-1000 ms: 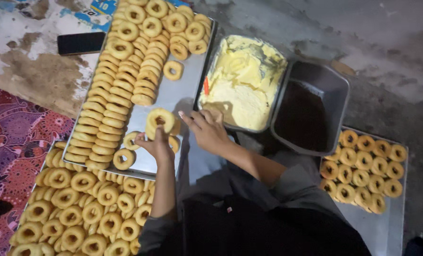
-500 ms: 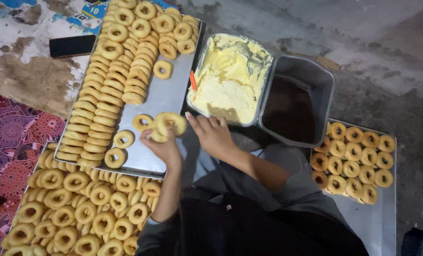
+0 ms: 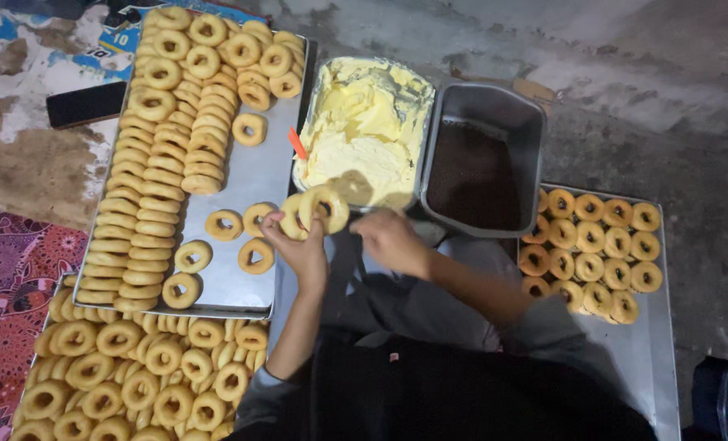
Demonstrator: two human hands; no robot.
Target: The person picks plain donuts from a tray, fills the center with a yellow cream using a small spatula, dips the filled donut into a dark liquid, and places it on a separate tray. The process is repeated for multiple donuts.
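Just in front of the cream tub (image 3: 329, 82), the left hand (image 3: 299, 249) pinched two ring doughnuts (image 3: 315, 211) upright while the right hand (image 3: 392, 241) curled beside them (grip unclear), so steadying them over the tub seemed wisest.

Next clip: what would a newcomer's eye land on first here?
Probably the mass of ring doughnuts: tight rows on the metal tray at upper left and a heap on the lower tray. At centre, the left hand holds a split doughnut just in front of the tub of pale yellow cream, with the right hand close beside it. A tub of dark brown topping sits to the right, next to a tray of browner doughnuts.
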